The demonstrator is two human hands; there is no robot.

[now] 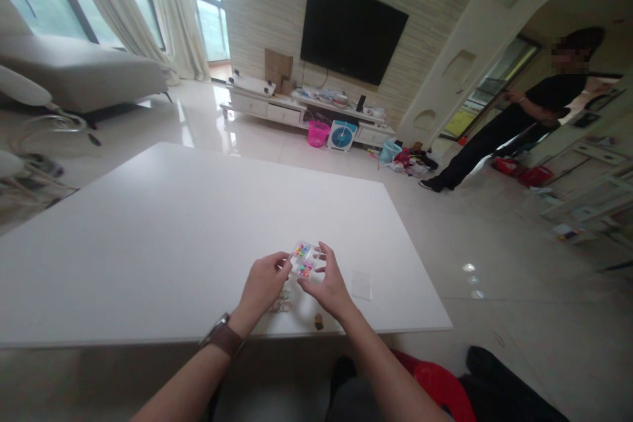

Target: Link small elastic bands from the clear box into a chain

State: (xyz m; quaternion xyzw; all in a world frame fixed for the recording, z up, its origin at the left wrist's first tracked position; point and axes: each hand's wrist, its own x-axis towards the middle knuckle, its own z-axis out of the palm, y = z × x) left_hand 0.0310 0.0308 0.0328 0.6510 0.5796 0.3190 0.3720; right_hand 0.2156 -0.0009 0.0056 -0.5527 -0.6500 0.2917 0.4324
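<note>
Between my two hands, above the white table [208, 231], is a small clear plastic box [305, 260] with compartments of tiny bright-coloured pieces, too small to name. My left hand [264, 283], with a watch [222, 335] on its wrist, pinches the box's left side. Thumb and fingers of my right hand [329, 283] grip the right side. A flat clear square piece [362, 285] lies on the table to the right of my right hand. Partly hidden behind my left hand are small round items [283, 306]. A small brown-and-yellow object [319, 322] lies by the near edge.
Beyond the table stands a low TV cabinet [281, 112] under a wall television [352, 26]. A pink basket [318, 134] and a blue fan [342, 136] are on the floor before it. At the right stands a person in dark clothes [524, 112]. Something red [442, 389] is near my right forearm.
</note>
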